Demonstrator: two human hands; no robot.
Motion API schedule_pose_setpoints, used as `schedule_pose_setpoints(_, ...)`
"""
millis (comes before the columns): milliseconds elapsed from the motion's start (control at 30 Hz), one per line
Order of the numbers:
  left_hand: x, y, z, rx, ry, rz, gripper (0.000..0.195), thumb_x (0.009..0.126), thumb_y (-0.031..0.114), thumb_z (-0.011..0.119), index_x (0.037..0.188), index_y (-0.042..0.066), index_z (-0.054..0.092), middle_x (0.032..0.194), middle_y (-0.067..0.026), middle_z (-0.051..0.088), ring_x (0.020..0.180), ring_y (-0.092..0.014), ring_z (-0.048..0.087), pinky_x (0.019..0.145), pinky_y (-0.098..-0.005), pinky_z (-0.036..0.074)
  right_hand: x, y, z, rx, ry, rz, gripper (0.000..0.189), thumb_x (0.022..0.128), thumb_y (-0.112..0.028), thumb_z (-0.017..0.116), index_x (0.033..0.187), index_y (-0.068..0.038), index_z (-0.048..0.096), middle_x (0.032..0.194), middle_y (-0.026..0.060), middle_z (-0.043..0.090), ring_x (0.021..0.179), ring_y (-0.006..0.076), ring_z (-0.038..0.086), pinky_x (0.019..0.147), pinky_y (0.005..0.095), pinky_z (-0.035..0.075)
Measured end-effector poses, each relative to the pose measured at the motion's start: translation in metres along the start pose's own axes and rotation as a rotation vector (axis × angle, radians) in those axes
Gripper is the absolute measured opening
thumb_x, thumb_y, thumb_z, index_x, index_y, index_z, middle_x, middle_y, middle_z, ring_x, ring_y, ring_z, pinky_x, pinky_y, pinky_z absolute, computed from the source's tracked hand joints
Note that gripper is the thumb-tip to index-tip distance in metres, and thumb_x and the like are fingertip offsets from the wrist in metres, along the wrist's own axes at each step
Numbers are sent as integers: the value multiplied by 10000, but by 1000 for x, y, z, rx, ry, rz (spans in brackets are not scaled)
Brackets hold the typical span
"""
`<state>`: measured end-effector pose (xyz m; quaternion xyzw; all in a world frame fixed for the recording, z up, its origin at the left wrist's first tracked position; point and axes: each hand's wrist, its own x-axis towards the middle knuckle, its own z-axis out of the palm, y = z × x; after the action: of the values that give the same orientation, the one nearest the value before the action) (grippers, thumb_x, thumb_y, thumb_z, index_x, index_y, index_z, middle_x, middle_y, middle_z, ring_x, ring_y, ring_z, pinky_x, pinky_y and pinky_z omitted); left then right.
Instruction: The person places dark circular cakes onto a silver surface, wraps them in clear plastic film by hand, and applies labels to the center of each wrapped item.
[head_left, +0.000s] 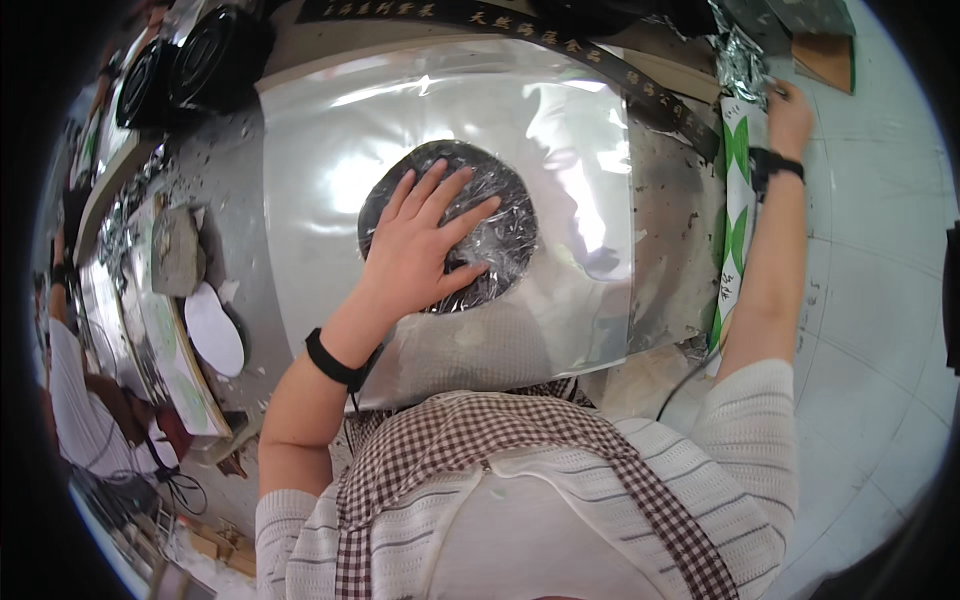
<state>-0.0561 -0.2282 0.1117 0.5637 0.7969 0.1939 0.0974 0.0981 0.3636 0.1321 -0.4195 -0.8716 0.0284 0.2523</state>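
Note:
My left hand (431, 240) lies flat with fingers spread on a dark round disc (510, 195) covered in crinkled clear plastic. The disc rests near the middle of a large glossy clear plastic sheet (315, 225) on the worktable (667, 225). Off to the far right, my right hand (789, 116) reaches to the table's edge, beside a bunched silvery film (741, 67). Its fingertips are partly hidden, so whether they grip the film cannot be told.
A black ribbon (555, 37) with gold writing crosses the table's back. Black round containers (221, 56) stand back left. A grey stone block (178, 251) and white insole-shaped piece (215, 330) lie left. A green-and-white strip (736, 195) edges the right side. Another person's sleeve (79, 405) shows far left.

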Motion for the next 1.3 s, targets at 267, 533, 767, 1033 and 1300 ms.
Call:
schedule_pose_setpoints(267,-3,-10,13,-187,127,23,1005,769,411,869,1594,85,397,1589,-129,483,1543,-401,349,1288,-575,222,-253,-267,-42,1230,-1057,0,321,816,-115,867,1075,14,728,939,109,777,849,199,744,781,306,572)
schedule_pose_setpoints(533,3,5,19,-35,204,-42,1179,722,548,887,1646,96,313,1637,-192,413,1553,-380,339,1282,-549,239,-298,-309,1,737,-640,-457,284,790,-173,778,985,11,683,1035,190,667,991,374,671,838,462,555)
schedule_pose_setpoints(767,-7,4,12,-25,259,-49,919,743,403,836,1536,79,501,1602,-209,457,1539,-400,353,1271,-559,248,-310,-279,-73,805,-695,-433,235,792,-58,788,1007,-1,714,963,138,678,826,280,683,734,353,548)
schedule_pose_setpoints(1033,-8,-1,17,-34,200,19,985,788,407,741,1619,43,358,1674,-276,319,1565,-452,283,1281,-578,204,-291,-308,-37,626,-879,-334,152,668,-54,828,796,5,771,744,141,748,692,235,741,668,357,585)
schedule_pose_setpoints(1300,-15,-1,14,-71,161,65,1357,628,681,874,1650,22,271,1690,-275,280,1587,-455,216,1298,-576,151,-288,-321,-34,481,-890,-478,85,680,-16,732,763,-18,753,790,179,738,780,356,734,721,433,572)
